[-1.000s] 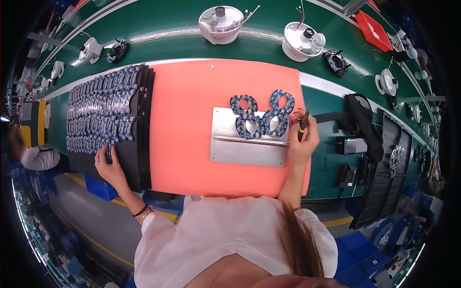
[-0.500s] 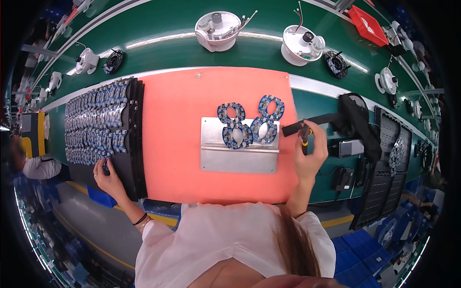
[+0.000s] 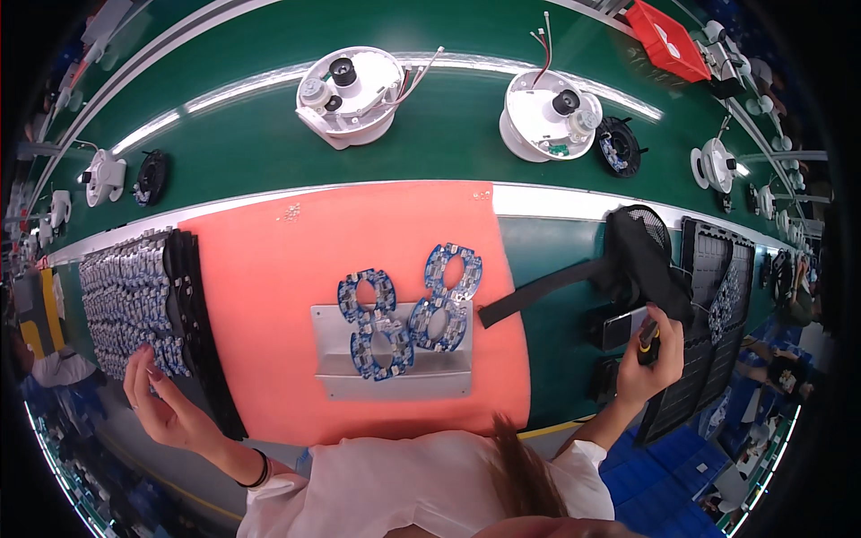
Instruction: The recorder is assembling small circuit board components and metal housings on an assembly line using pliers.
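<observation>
Right hand (image 3: pixel 647 363) grips a small yellow-black tool (image 3: pixel 647 337) right of the orange mat (image 3: pixel 269 287). Left hand (image 3: pixel 166 403) open, empty, touching the tray (image 3: pixel 134 296) of stacked boards. Blue boards (image 3: pixel 408 314) on plate (image 3: pixel 395 381): judged light, stiff, fragile; hold by edges.

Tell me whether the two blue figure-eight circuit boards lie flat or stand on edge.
Flat. Both blue circuit boards lie face up, side by side, partly on the grey metal plate and partly on the orange mat.
</observation>
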`<state>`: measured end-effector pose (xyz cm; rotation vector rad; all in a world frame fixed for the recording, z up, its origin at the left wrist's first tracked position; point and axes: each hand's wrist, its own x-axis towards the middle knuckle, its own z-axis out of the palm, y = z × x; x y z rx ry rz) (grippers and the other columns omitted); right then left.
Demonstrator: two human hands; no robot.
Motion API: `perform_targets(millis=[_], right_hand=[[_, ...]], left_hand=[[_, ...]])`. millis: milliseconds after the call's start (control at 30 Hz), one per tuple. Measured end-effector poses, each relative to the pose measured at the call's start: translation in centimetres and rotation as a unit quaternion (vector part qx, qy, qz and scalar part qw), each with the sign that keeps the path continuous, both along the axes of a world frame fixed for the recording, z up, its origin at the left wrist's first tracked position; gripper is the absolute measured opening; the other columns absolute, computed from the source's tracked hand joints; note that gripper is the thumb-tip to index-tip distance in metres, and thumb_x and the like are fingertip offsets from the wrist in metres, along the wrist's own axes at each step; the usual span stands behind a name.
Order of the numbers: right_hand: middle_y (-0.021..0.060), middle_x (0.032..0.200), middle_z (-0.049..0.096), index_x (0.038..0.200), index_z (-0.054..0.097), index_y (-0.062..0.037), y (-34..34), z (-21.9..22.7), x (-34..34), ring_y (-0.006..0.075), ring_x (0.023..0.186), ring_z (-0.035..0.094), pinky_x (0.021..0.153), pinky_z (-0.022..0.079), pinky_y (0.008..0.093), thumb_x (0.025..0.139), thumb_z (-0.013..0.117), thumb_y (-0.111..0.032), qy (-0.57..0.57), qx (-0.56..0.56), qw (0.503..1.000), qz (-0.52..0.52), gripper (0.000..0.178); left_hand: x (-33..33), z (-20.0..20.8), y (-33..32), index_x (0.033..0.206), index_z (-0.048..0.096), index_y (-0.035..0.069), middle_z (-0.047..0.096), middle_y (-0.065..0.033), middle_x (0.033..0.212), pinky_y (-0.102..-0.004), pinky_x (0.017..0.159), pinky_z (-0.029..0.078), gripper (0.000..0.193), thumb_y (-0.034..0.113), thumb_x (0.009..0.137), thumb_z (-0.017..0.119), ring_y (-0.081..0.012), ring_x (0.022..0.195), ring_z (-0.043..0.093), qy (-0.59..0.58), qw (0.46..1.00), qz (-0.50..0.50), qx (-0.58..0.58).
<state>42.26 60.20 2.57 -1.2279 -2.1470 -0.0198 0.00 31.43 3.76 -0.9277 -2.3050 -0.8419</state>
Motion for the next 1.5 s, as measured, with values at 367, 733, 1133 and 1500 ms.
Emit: perform_targets(millis=[367,733,1133,1500], right_hand=[[0.0123,0.083,0.061,0.11,0.071,-0.0012,6.7,2.8,-0.9,0.0313,0.073,0.059,0.067,0.048,0.04,0.063,0.064,0.002,-0.159,0.024,0.979,0.123,0.047],[0.0092,0.106,0.064,0.12,0.067,-0.0078,11.7,6.5,-11.7,0.031,0.103,0.061,0.092,0.049,0.0445,0.076,0.075,-0.004,-0.293,0.109,0.929,0.198,0.045],[0.0099,0.093,0.067,0.102,0.069,-0.0077,12.3,1.7,-14.8,0.0291,0.092,0.068,0.08,0.054,0.0431,0.075,0.079,-0.018,-0.383,0.06,0.916,0.105,0.031],[0.0133,0.098,0.066,0.112,0.066,-0.0077,18.7,-1.1,-17.7,0.034,0.097,0.064,0.085,0.053,0.0452,0.079,0.073,-0.019,-0.293,-0.04,0.933,0.207,0.035]], left_hand=[[1.0,3.6,19.4,0.143,0.055,0.011,0.044,-0.0176,0.15,-0.0483,0.108,0.041,0.063,0.024,0.085,0.076,-0.0408,0.133,0.047,-0.107,0.866,-0.372,-0.316],[-0.6,-4.9,36.0,0.107,0.075,0.011,0.066,-0.0083,0.122,-0.0435,0.1,0.045,0.02,0.021,0.09,0.07,-0.0288,0.117,0.059,0.08,0.898,-0.419,-0.108],[0.0,-4.8,44.9,0.086,0.078,0.016,0.075,-0.0075,0.087,-0.0411,0.083,0.051,0.013,0.021,0.075,0.079,-0.0248,0.09,0.072,-0.056,0.832,-0.488,-0.257],[2.2,-0.4,41.9,0.087,0.078,0.014,0.071,-0.0038,0.093,-0.039,0.092,0.043,0.008,0.02,0.083,0.074,-0.0244,0.099,0.064,0.021,0.833,-0.49,-0.257]])
